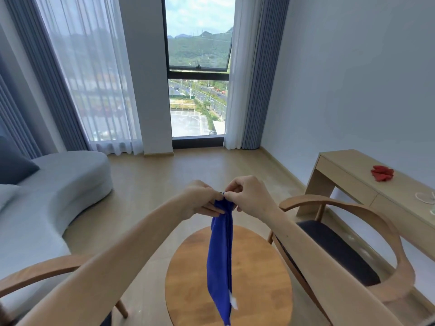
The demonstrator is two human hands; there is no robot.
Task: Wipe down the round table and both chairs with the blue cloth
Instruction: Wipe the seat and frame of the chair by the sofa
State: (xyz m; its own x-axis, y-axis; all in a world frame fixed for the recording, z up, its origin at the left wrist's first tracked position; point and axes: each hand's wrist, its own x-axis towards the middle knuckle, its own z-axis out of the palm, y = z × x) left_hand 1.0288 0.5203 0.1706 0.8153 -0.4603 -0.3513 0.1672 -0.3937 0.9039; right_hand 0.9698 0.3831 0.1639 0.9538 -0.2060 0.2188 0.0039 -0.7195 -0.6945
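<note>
Still preparing, no wiping begun: left hand and right hand pinching top edge of blue cloth, hanging bunched above round table. Probably next: spread cloth, lower onto tabletop; chairs flanking table afterwards

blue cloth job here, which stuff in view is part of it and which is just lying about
Part of the job:
blue cloth, pinched at its top by left hand and right hand
round table
right chair
left chair

Just lying about:
red item on the desk
sofa
dark cushion
</note>
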